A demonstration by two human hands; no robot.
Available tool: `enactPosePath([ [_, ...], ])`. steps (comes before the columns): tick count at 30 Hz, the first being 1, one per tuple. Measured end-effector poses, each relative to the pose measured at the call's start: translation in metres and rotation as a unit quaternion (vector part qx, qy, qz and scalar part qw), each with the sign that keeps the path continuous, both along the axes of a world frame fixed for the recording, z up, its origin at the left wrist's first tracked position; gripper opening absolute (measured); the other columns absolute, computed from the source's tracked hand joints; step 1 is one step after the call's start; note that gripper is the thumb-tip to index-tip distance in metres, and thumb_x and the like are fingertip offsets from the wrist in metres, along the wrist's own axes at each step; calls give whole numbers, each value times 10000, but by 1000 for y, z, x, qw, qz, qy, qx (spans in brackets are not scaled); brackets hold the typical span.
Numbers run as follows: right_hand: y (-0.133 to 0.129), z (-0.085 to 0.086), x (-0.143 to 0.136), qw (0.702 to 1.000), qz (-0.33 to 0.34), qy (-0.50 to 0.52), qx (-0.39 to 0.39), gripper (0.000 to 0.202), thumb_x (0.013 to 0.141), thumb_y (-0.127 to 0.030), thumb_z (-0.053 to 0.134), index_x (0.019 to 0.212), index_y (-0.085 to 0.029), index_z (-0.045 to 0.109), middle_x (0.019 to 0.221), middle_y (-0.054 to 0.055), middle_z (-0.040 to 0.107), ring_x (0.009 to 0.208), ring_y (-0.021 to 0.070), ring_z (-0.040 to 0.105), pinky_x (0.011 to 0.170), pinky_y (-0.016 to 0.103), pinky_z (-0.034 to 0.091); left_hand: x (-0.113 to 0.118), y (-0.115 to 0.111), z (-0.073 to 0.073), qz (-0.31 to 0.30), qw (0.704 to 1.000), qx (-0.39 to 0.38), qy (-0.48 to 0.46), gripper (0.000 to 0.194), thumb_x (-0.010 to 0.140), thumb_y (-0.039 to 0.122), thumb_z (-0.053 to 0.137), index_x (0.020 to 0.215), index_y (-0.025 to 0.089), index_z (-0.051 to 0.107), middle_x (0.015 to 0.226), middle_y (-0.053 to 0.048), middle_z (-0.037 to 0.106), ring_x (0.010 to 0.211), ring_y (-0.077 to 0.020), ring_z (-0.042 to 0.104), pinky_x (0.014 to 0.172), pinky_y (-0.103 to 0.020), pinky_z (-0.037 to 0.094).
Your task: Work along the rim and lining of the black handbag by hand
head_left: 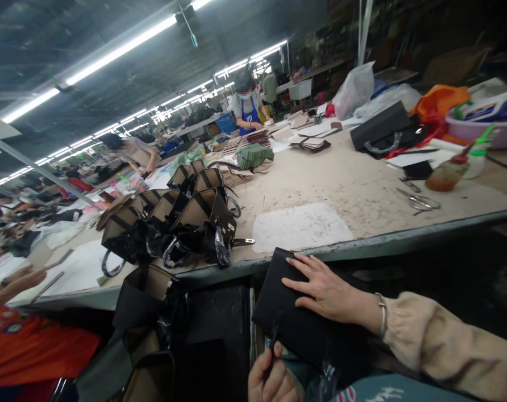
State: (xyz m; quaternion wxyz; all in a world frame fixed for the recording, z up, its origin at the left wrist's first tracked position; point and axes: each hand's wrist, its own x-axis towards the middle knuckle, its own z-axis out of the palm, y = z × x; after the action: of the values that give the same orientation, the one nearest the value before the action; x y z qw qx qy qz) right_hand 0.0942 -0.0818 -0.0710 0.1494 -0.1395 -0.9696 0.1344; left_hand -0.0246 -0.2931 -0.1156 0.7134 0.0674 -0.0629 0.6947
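Note:
A black handbag lies tilted across my lap, against the front of the table. My right hand rests flat on its upper side with the fingers spread. At the lower edge of the view, my left hand is closed around a thin black strap that runs up onto the bag's face. Whether that strap is joined to the bag, I cannot tell. Clear wrapping shows on the bag's lower part. The bag's far side is hidden.
Several black handbags with tan linings crowd the table's left part; more stand below. A white sheet lies near the edge. Rightward are scissors, a glue bottle and another black bag. Co-workers stand beyond; one's hand is at left.

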Motion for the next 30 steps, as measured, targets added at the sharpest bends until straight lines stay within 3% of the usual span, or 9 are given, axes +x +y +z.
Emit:
enactPosePath([
  [4, 15, -4, -2, 999, -41, -8, -6, 453, 874, -458, 510, 1315, -355, 497, 1488, 122, 266, 1353, 357, 227, 1033, 550, 284, -1, 3, 2, 4, 999, -53, 7, 301, 985, 182, 321, 1046, 15, 563, 368, 117, 227, 259, -11, 96, 352, -74, 270],
  [9, 37, -7, -10, 996, -93, -5, 2, 462, 883, -442, 496, 1323, -301, 503, 1461, 147, 311, 1334, 358, 271, 1037, 526, 301, 1, 10, -2, -3, 999, -53, 8, 257, 973, 228, 392, 1031, 46, 564, 371, 114, 229, 265, -14, 95, 339, -73, 241],
  [13, 21, 0, -2, 999, 23, -29, 9, 502, 883, -478, 485, 1360, -328, 441, 1484, 108, 293, 1366, 343, 208, 1055, 587, 221, 2, 11, -7, -9, 995, -89, 40, 241, 953, 294, 468, 995, 87, 584, 367, 111, 205, 277, -12, 77, 346, -77, 225],
  [16, 12, 2, -3, 993, 104, -55, -11, 562, 887, -523, 452, 1403, -318, 368, 1482, 65, 314, 1375, 308, 201, 1083, 586, 159, 2, 11, 0, -7, 991, -116, 62, 258, 970, 301, 429, 989, 102, 591, 367, 107, 210, 266, -15, 97, 358, -101, 263],
  [18, 22, -2, -10, 996, 52, -51, -43, 556, 885, -523, 449, 1393, -304, 393, 1482, 56, 316, 1379, 315, 182, 1090, 570, 157, 4, 11, 8, 2, 986, -149, 72, 269, 975, 310, 421, 973, 100, 589, 377, 106, 221, 269, -13, 113, 378, -123, 291],
  [20, 45, -9, -18, 992, -55, -40, -104, 557, 865, -536, 471, 1368, -299, 439, 1482, 65, 311, 1379, 350, 159, 1087, 584, 145, 7, 10, 16, 16, 977, -201, 71, 270, 953, 339, 482, 947, 89, 584, 401, 105, 233, 299, -5, 136, 416, -135, 316],
  [23, 86, -22, -17, 968, -156, -38, -195, 637, 883, -561, 392, 1360, -144, 460, 1446, 169, 345, 1358, 375, 213, 1092, 580, 157, 12, 5, 23, 65, 960, -266, 66, 280, 866, 335, 640, 943, 75, 567, 478, 97, 290, 364, 7, 240, 505, -157, 379],
  [26, 110, -29, 4, 953, -152, -51, -257, 666, 900, -574, 324, 1345, -101, 473, 1388, 172, 431, 1302, 335, 359, 1096, 523, 243, 16, -2, 22, 127, 943, -305, 37, 285, 796, 189, 716, 979, 64, 537, 543, 94, 333, 419, 13, 339, 571, -157, 416],
  [30, 104, -32, 46, 924, -122, -53, -359, 600, 912, -582, 296, 1295, -188, 539, 1323, 72, 524, 1209, 264, 496, 1051, 433, 377, 11, -2, 22, 153, 928, -331, -82, 219, 818, 56, 629, 977, 56, 478, 552, 99, 331, 405, 19, 356, 491, -92, 366],
])
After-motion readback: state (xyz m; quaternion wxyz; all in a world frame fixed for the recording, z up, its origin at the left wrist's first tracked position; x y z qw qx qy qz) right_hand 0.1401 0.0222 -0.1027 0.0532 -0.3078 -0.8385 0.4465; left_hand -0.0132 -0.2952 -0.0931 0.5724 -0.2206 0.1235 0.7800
